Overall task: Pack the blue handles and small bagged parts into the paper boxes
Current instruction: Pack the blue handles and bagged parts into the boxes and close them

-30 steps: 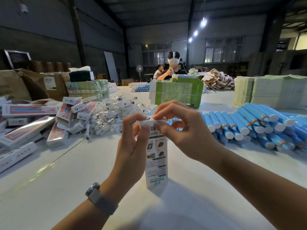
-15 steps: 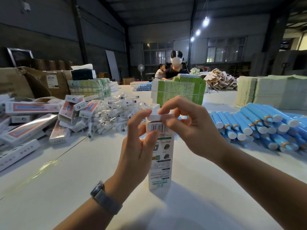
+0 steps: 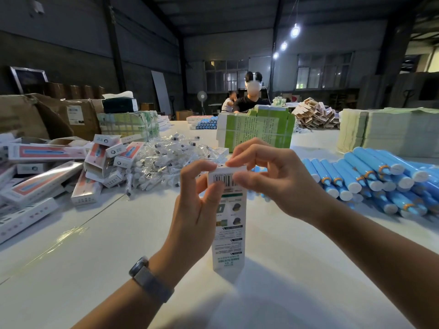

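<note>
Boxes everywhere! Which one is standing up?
The box in both hands, standing upright on the table; the others lie piled at left.

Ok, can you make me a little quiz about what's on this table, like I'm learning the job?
1. True or false: both hands are holding the paper box.
2. Which pile lies on the person's right side? A) blue handles B) small bagged parts C) finished boxes
3. Fill in: the right hand pinches the box's top ____.

Key
1. True. The left hand grips its upper part while the right hand works at the top end.
2. A. The bagged parts and finished boxes lie to the left.
3. Flap.
</note>
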Motion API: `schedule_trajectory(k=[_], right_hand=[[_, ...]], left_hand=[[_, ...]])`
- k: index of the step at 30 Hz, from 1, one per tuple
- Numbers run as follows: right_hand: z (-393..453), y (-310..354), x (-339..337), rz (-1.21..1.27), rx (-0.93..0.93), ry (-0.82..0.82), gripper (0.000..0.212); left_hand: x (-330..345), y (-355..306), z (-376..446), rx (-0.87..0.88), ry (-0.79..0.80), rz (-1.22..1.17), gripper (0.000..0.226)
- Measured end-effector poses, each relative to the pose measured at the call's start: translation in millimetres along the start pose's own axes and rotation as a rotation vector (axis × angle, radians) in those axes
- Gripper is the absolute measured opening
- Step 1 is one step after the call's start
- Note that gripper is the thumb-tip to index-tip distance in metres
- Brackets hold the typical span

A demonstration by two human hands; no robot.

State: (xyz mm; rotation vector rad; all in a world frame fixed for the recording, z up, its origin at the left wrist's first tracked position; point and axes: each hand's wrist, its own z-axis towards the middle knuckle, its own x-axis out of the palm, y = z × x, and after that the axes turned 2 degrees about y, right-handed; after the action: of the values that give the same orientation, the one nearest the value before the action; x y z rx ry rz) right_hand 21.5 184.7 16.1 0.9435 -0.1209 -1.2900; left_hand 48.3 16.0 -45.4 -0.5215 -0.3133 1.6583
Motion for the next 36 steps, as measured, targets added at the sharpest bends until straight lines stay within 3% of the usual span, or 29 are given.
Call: schedule_trajectory(k=[7,11,19,23,26,30,33,36], right_hand=[[-2,-6,4,-0.084,-0.033,-0.022,0.023],[-3,-6,6,-0.058,-0.050,-0.059,0.011],[-6,-9,15,-0.172,-0.051,-0.163,0.014],[-7,-21,26,-0.369,-0.060,-0.330,0.021],[-7,-27,33,-0.264,0.013,-0.371,0.027],[-15,-30,37,-0.379,-0.032,-0.243,0.040],[-19,-31,36,-0.344,0.019,-0.073,0.065],[-21,-26,31,-0.455,0.037,-0.050,0.079]], left_hand=[[-1,2,0,-0.028,-0.013,-0.005,0.019],[-2,3,1,-0.035,-0.011,0.015,0.016],[-1,-2,3,-0.120,-0.041,0.054,0.015],[-2,-1,-4,-0.142,-0.035,0.083,0.026],[1,2,-9,-0.148,-0.039,0.130,0.039],[4,3,-4,-0.111,-0.118,0.210,0.043],[3,4,0,-0.086,-0.158,0.258,0.045],[1,9,-1,-0.092,-0.126,0.183,0.044]])
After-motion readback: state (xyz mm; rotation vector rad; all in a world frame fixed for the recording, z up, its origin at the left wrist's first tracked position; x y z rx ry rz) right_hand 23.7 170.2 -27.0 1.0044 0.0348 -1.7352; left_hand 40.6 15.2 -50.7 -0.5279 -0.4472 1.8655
